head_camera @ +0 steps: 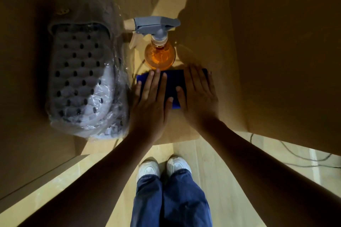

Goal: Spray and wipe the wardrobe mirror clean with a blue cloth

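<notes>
Flat hands (pixel 177 96) on blue cloth (pixel 172 81), unlabelled spray bottle (pixel 159 55)

cloth (pixel 173 81): deep blue | spray bottle (pixel 159 55): orange liquid, grey trigger head | bagged clog (pixel 81 72): grey, dotted with dark holes | shoes (pixel 163 168): white | trousers (pixel 171 201): blue

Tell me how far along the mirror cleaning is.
Done: nothing visible; no mirror is in view. In hand: the left hand and right hand lie flat on the folded blue cloth on the shelf. Left: picking up the cloth and the orange spray bottle standing behind it, then spraying and wiping.
</notes>
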### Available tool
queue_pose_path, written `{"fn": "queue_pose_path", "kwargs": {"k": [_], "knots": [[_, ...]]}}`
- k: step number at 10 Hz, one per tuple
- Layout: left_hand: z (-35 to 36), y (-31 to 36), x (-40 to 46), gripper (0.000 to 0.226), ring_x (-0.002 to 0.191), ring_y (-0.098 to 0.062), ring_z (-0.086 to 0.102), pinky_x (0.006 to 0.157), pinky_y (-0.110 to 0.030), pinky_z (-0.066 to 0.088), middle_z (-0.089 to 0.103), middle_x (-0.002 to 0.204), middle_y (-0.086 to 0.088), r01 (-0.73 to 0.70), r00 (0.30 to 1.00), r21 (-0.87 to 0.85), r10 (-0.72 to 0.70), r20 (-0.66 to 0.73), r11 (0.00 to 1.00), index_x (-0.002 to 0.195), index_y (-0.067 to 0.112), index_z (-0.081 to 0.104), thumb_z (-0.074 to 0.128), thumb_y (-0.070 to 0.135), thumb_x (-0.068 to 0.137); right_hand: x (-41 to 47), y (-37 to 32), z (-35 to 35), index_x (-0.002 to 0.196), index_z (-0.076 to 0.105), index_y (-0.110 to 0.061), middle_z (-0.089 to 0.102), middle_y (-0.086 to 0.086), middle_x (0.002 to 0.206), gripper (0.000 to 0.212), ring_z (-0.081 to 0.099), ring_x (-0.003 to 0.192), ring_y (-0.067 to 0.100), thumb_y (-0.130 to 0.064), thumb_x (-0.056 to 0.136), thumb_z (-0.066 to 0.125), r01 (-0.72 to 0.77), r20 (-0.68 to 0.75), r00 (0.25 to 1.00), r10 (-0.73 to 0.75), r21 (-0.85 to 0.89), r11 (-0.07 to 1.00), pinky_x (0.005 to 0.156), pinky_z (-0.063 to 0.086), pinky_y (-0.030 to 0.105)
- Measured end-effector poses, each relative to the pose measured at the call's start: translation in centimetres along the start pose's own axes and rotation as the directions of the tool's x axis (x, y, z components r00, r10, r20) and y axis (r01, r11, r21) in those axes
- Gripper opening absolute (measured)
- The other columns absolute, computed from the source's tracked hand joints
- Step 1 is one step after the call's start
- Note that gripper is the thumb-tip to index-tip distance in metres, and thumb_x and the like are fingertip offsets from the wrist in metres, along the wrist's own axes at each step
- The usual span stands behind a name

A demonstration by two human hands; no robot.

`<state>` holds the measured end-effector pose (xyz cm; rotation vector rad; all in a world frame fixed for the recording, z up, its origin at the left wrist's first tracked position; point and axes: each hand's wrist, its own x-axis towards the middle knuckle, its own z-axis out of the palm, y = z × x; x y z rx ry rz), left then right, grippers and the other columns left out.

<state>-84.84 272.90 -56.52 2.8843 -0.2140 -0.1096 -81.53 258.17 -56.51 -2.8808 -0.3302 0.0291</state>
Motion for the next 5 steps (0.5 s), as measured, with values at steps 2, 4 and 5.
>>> {"fn": "queue_pose_path", "kwargs": {"k": [2, 4, 5], "knots": [[0.0, 0.1, 0.1, 0.058, 0.149, -0.022, 0.014, 0.119, -0.046, 0.017, 0.022, 0.159, -0.011, 0.007, 1.0, 0.015, -0.007, -0.011, 1.0, 0.151, 0.007, 0.024, 0.023, 0.037, 0.102, 0.1, 0.0, -0.4, 0.146, 0.036, -0.003, 0.039, 0.015, 0.152, 0.057, 0.029, 0.144, 0.026, -0.035, 0.101, 0.025, -0.002, 0.073, 0.997, 0.005, -0.042, 0.999, 0.121, 0.016, 0.046], [-3.2, 1.2, -1.3, 0.057, 0.145, -0.029, 0.024, 0.118, -0.048, 0.016, 0.032, 0.154, -0.015, 0.05, 0.999, -0.071, -0.051, -0.009, 0.996, 0.145, 0.0, 0.035, 0.032, 0.032, 0.098, -1.7, -2.3, -4.3, 0.152, 0.022, -0.007, 0.024, 0.012, 0.158, 0.062, 0.016, 0.149, 0.025, -0.04, 0.1, 0.021, -0.111, 0.199, 0.975, 0.1, 0.045, 0.993, 0.121, 0.007, 0.041], [-6.4, 1.6, -3.4, 0.054, 0.146, -0.03, 0.021, 0.12, -0.049, 0.015, 0.03, 0.155, -0.016, 0.071, 0.994, -0.145, -0.058, 0.093, 0.987, 0.146, 0.004, 0.034, 0.035, 0.029, 0.098, -4.2, -4.0, -8.0, 0.155, 0.01, -0.015, 0.011, 0.008, 0.162, 0.059, 0.005, 0.15, 0.021, -0.035, 0.103, 0.032, -0.126, 0.375, 0.922, 0.096, 0.056, 0.99, 0.122, 0.005, 0.041]]}}
